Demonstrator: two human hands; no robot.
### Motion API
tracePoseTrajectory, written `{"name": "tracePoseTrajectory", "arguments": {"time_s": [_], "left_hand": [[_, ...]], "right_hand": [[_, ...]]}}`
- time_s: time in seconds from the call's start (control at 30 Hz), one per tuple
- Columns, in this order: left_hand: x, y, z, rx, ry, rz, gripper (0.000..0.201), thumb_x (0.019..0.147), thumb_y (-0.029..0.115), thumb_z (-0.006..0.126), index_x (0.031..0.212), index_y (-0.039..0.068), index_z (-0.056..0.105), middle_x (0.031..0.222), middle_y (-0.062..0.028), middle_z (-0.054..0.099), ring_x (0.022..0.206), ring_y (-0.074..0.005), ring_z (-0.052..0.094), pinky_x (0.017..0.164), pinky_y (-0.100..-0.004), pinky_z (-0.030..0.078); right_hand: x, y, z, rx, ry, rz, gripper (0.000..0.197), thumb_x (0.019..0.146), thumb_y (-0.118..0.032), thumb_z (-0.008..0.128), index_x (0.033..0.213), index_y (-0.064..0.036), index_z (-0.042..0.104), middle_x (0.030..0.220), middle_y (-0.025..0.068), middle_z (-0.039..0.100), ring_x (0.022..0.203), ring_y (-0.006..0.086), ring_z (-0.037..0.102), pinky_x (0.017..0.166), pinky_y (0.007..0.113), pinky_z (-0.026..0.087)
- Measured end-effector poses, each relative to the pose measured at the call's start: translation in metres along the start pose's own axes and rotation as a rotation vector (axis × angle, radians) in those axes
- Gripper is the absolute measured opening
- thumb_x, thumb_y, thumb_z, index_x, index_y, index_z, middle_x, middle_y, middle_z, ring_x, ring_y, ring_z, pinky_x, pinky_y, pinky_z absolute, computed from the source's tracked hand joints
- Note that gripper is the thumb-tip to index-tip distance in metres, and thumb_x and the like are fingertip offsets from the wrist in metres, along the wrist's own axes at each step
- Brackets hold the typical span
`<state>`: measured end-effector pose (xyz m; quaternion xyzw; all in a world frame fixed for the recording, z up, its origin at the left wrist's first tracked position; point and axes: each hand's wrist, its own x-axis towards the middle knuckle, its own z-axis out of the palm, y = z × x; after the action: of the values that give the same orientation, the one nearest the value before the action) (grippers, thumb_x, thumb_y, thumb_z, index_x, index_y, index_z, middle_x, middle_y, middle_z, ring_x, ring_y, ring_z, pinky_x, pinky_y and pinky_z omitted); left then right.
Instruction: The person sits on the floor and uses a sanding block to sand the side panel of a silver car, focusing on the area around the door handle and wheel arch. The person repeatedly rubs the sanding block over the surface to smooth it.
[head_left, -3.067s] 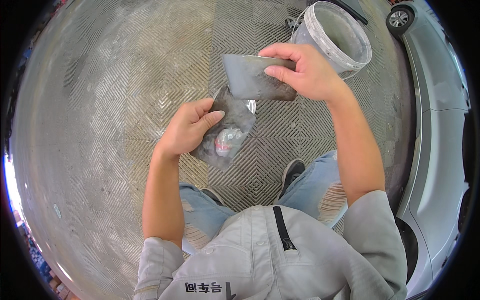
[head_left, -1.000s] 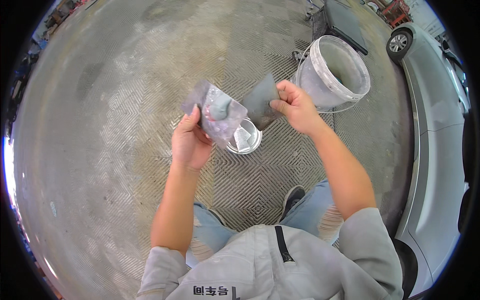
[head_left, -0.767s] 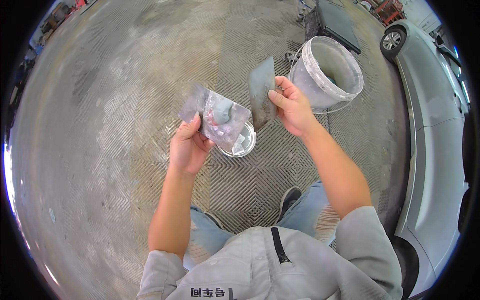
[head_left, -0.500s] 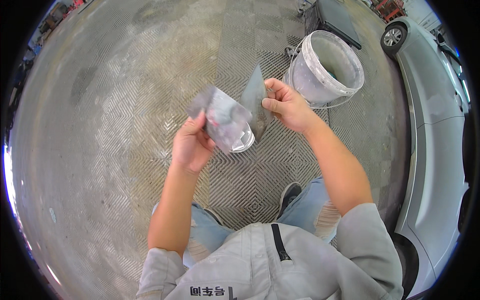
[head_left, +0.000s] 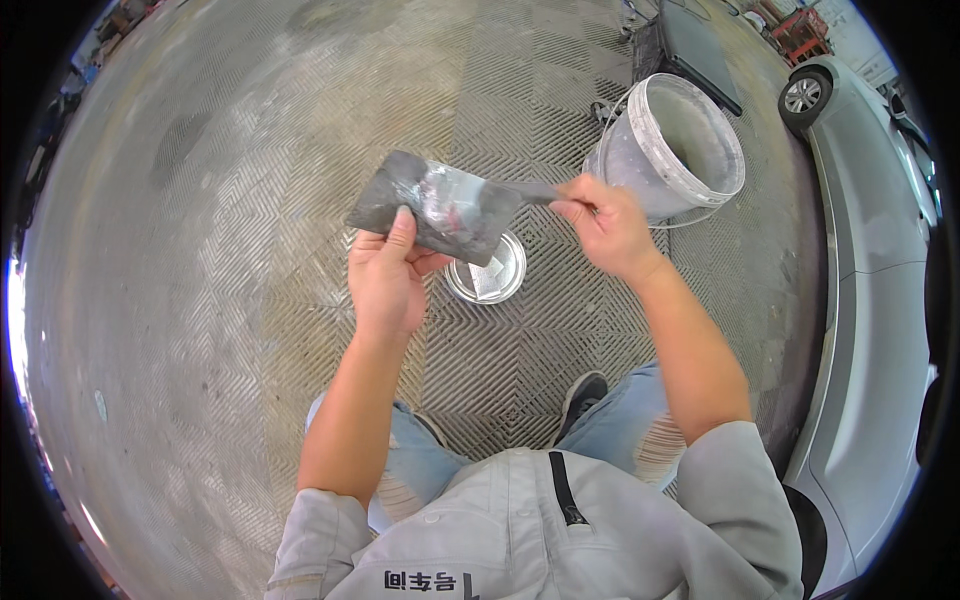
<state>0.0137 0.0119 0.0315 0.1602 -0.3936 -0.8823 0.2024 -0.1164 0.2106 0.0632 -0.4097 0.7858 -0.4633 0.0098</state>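
Note:
My left hand grips the lower left edge of a flat dark grey plate, its thumb on top and its fingers beneath. Wet light grey putty with a reddish streak lies across the plate. In my right hand, pinched between thumb and fingers, is a putty spreader, turned nearly edge-on. Its far end meets or overlaps the plate's right edge; I cannot tell whether they touch. Partly hidden under the plate, a round metal can stands on the floor, with a pale label-like patch on top.
A large stained whitish bucket with a wire handle stands beyond my right hand. Behind it is a black case-like box. A silver car runs along the right side. Ridged grey tiles cover the floor.
The spreader has turned from showing its broad face to nearly edge-on, at the plate's right side. The plate has tilted flatter, and more of the can shows below it.

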Motion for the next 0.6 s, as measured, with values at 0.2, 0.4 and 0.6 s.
{"name": "tracePoseTrajectory", "arguments": {"time_s": [0.2, 0.4, 0.6], "left_hand": [[0.009, 0.011, -0.010, -0.070, 0.001, -0.026, 0.018, 0.093, 0.015, 0.046, 0.104, 0.004, 0.054, 0.095, -0.0092, 0.063, 0.081, -0.0186, 0.064, 0.064, -0.0305, 0.057], [0.005, -0.008, -0.007, 0.160, -0.247, -0.083, 0.017, 0.091, 0.011, 0.049, 0.102, 0.002, 0.058, 0.093, -0.0098, 0.065, 0.077, -0.0187, 0.065, 0.063, -0.0305, 0.057], [0.005, -0.010, -0.016, 0.095, -0.188, 0.120, 0.017, 0.091, 0.009, 0.048, 0.104, 0.003, 0.057, 0.094, -0.0101, 0.064, 0.078, -0.0189, 0.065, 0.063, -0.0306, 0.058]], "right_hand": [[0.012, 0.007, -0.005, 0.615, 0.137, 0.335, 0.018, 0.087, -0.003, 0.052, 0.105, -0.0016, 0.052, 0.091, 0.0037, 0.062, 0.071, 0.0090, 0.057, 0.071, 0.025, 0.047], [0.005, -0.017, 0.004, 0.952, -0.404, 0.705, 0.028, 0.092, -0.013, 0.047, 0.115, 0.0019, 0.054, 0.096, 0.0055, 0.061, 0.083, 0.0097, 0.056, 0.075, 0.024, 0.046], [0.009, -0.010, 0.008, 0.218, -0.337, 0.545, 0.029, 0.091, -0.018, 0.047, 0.114, -0.0027, 0.056, 0.089, 0.0055, 0.065, 0.077, 0.0091, 0.058, 0.069, 0.024, 0.045]]}}
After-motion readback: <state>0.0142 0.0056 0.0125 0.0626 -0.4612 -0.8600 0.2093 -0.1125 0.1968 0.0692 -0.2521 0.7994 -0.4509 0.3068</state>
